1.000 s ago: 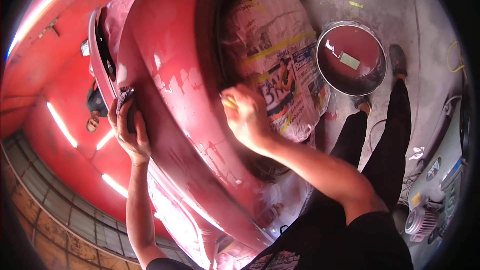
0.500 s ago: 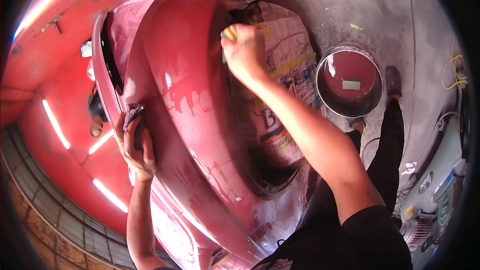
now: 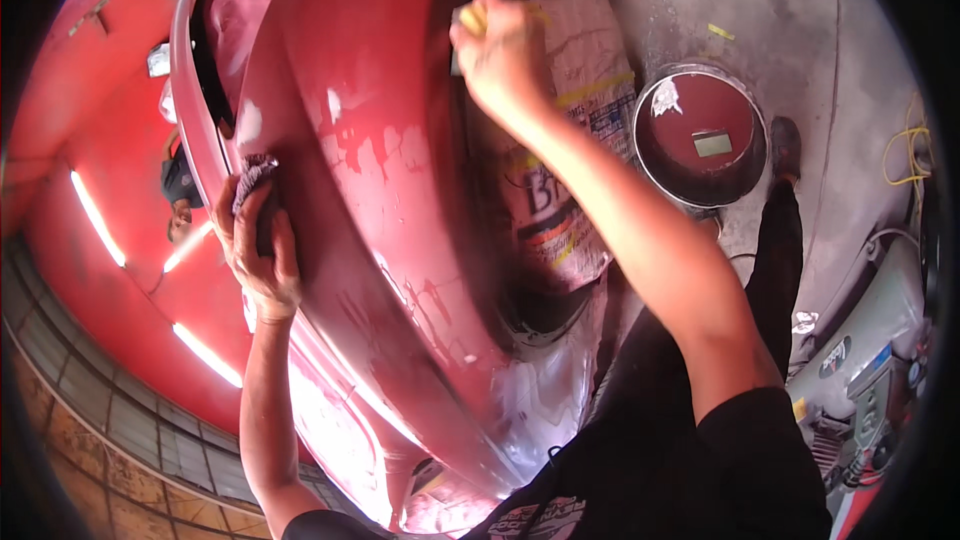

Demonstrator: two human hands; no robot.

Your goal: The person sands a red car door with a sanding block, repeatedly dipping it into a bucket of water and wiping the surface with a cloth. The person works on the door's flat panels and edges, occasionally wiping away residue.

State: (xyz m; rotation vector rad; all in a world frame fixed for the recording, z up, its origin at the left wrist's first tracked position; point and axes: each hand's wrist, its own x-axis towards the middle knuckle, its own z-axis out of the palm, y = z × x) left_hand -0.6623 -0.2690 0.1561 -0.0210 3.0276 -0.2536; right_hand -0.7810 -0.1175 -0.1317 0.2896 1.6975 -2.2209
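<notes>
A red car body panel (image 3: pixel 375 70) runs lengthwise before me, its surface wet with drips and pale streaks. On its left side my left hand (image 3: pixel 258 250) is closed round a dark purple-grey cloth (image 3: pixel 256 178), fingers resting against the panel. My right hand (image 3: pixel 505 50) pinches a small yellow piece of sandpaper (image 3: pixel 473 20) at the right edge of the panel, above the wheel arch. The hand hides part of the sandpaper and is slightly blurred. Newspaper masking (image 3: pixel 585 50) with yellow tape fills the wheel arch beneath my right forearm.
A round bucket (image 3: pixel 640 145) of reddish water stands on the concrete floor (image 3: pixel 790 0) at right, a pale rectangular piece in it. Farther right are a grey machine (image 3: pixel 850 315) and a yellow cord (image 3: pixel 905 155). Another person (image 3: pixel 180 185) appears beyond the panel at left.
The view has shifted, so panel and bucket sit higher in the picture. My right hand stays along the panel's right edge; my left hand keeps its place on the panel with the cloth.
</notes>
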